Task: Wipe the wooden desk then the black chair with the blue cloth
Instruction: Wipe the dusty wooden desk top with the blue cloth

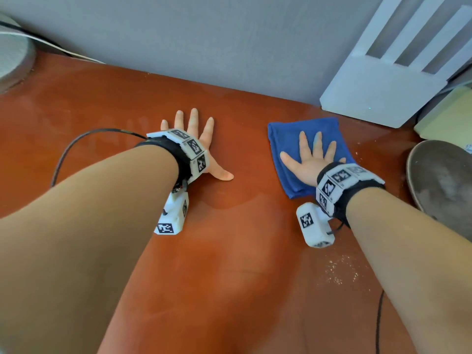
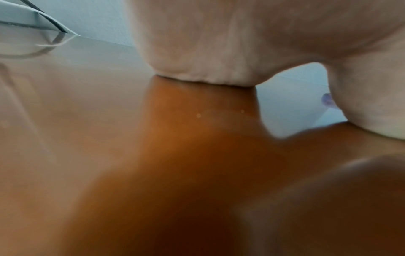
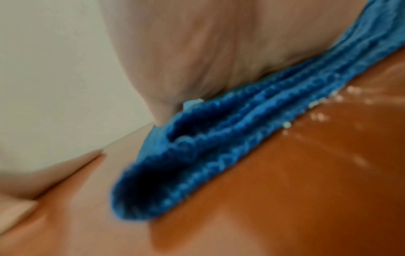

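Desk-wiping is the step in hand: your right hand [image 1: 310, 163] presses flat, fingers spread, on the cloth [image 1: 288, 139] on the desk [image 1: 229, 251]. Left of the cloth, your left hand [image 1: 201, 141] rests flat, empty. Next, sweep toward the crumbs [image 1: 337, 273] nearer you than the cloth.

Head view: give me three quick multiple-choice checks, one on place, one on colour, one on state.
1. Where is the cloth?
A. under the right hand
B. under the left hand
C. hanging off the desk edge

2. What colour is the cloth?
A. green
B. blue
C. white

3. How do the right hand's fingers lie?
A. curled in a fist
B. pinching a corner
C. spread flat

Answers: 1 A, the right palm presses on it while the left lies on bare wood. 2 B, plainly blue in the head and right wrist views. 3 C, fingers straight and splayed on the cloth.
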A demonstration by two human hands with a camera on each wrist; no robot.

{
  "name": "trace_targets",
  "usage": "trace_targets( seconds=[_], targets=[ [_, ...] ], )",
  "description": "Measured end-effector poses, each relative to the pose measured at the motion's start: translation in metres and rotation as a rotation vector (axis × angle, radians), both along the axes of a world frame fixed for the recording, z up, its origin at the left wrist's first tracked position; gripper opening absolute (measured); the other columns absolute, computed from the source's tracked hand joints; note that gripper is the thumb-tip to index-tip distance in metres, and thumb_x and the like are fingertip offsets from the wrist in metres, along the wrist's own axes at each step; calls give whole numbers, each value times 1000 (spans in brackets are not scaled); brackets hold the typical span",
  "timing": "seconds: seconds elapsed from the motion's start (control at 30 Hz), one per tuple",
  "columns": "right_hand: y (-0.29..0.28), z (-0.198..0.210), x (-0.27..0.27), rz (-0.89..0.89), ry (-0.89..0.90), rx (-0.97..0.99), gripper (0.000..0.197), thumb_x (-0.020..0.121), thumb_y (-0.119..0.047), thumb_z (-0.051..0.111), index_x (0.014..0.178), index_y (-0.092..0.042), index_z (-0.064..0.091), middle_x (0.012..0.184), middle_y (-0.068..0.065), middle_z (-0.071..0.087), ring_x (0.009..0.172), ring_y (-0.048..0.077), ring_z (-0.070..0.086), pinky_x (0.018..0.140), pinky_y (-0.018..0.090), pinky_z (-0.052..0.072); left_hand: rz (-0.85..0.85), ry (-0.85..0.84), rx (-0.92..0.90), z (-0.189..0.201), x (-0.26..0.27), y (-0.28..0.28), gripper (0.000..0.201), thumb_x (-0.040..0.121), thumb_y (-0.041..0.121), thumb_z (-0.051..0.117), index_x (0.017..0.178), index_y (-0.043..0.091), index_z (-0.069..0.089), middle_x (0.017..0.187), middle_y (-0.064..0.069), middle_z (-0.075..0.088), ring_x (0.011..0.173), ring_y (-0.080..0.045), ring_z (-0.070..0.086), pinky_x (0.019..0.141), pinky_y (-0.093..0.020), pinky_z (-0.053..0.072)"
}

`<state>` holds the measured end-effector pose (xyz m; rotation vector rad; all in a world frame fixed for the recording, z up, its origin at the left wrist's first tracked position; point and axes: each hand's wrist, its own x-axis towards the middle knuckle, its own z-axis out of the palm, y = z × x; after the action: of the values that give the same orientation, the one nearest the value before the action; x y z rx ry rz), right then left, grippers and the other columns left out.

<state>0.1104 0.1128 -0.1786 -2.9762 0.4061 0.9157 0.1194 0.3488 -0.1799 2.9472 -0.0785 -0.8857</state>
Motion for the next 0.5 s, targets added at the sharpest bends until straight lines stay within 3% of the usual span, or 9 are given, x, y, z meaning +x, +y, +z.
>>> trace_targets(
  seconds=[0.2, 0.5],
  targets=[
    [-2, 3, 1, 67, 52, 25, 81, 85, -73, 24, 145, -37, -16, 153, -4, -27, 141, 34, -21, 113, 56, -6, 1, 24, 6, 3, 1, -2, 135, 52, 88, 56, 145, 30, -22, 152, -5, -31, 140, -33, -25, 112, -56, -9],
    [-49, 13, 2, -244, -45, 5, 79, 87, -71, 23, 148, -32, -9, 156, 0, -17, 142, 39, -13, 114, 50, -7, -2, 30, 49, 1, 1, -3, 134, 54, 87, 56, 145, 30, -24, 152, -6, -31, 140, -33, -24, 112, -55, -8]
  ],
)
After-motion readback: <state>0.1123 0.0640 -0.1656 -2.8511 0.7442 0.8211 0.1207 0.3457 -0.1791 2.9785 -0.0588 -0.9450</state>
